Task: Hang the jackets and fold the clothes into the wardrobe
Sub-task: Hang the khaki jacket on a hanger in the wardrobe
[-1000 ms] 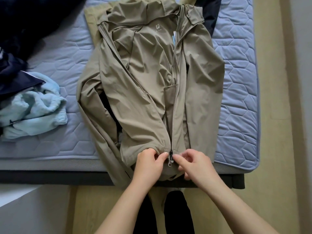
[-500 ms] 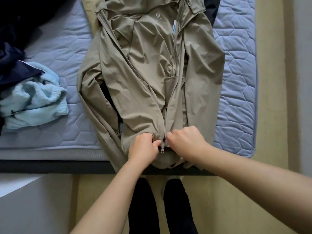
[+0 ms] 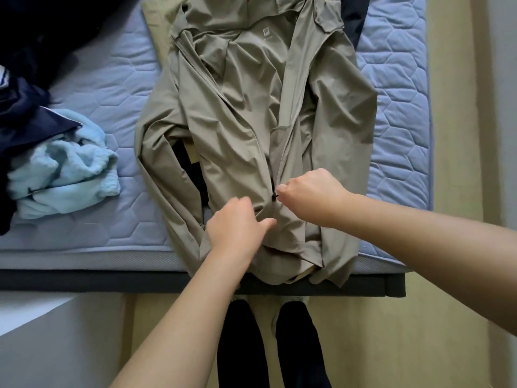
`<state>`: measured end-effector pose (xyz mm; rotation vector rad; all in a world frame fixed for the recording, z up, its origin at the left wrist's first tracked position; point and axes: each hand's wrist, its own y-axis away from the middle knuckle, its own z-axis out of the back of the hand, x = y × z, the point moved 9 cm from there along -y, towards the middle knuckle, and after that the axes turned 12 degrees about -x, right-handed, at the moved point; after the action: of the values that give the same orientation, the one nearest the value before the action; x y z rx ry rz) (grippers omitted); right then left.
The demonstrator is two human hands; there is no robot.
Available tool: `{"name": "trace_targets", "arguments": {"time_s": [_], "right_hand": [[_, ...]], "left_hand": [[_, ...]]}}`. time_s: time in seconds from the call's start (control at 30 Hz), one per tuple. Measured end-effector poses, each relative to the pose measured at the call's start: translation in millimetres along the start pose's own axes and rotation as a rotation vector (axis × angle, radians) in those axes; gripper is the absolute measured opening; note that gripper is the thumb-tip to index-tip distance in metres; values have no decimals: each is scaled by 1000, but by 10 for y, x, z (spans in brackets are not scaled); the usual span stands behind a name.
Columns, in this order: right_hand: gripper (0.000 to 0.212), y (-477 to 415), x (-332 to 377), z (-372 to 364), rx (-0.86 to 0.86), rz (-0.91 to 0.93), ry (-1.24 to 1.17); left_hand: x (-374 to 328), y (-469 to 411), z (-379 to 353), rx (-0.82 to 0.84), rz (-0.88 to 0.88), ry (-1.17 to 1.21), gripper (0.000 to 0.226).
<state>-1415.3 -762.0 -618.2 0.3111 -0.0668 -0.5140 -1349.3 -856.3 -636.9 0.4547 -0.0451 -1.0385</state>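
A khaki zip-up jacket (image 3: 246,121) lies face up on the bed, its hem hanging over the near edge. My right hand (image 3: 310,194) pinches the dark zipper pull (image 3: 276,196) a short way above the hem. Below it, my left hand (image 3: 237,225) grips the jacket's bottom fabric, thumb pointing right. Above the pull the zip is undone, and the two front panels overlap.
A light blue fleece garment (image 3: 64,169) and dark navy clothes (image 3: 25,113) are piled at the left of the blue quilted mattress (image 3: 397,93). More dark fabric shows under the jacket's collar. The bed's dark frame (image 3: 84,281) runs along the near edge.
My right hand has drawn the zipper pull up from the hem along the jacket's front. My left hand stays lower, holding the hem fabric down. The view shifted slightly forward.
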Motion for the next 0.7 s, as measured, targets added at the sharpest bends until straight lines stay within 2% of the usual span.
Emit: {"name": "trace_targets", "arguments": {"time_s": [0.13,0.23,0.33,0.4,0.5,0.57,0.63,0.7], "right_hand": [[13,-53,19,52,-9,47,22],[14,-125,-273,125,-39,-38,71],[11,-190,-520,174,-55,-96,90],[11,-183,-507,120,-33,-77,83],[9,-187,-362,92,-55,-32,62],[9,-195,-287,88,-64,-15,48],[9,-217,-383,131,-85,-43,55],[12,-233,-621,208,-114,-120,67]], "left_hand": [[-221,-104,-89,-39,-81,29,24],[-1,-74,-328,81,-60,-98,16],[446,-13,-468,172,18,-171,17],[466,-44,-427,146,2,-114,20],[0,-229,-229,28,-60,138,30],[-306,-364,-90,-57,-85,239,25],[-384,-457,-70,-94,-93,187,21],[-179,-444,-175,-40,-61,60,19]]}}
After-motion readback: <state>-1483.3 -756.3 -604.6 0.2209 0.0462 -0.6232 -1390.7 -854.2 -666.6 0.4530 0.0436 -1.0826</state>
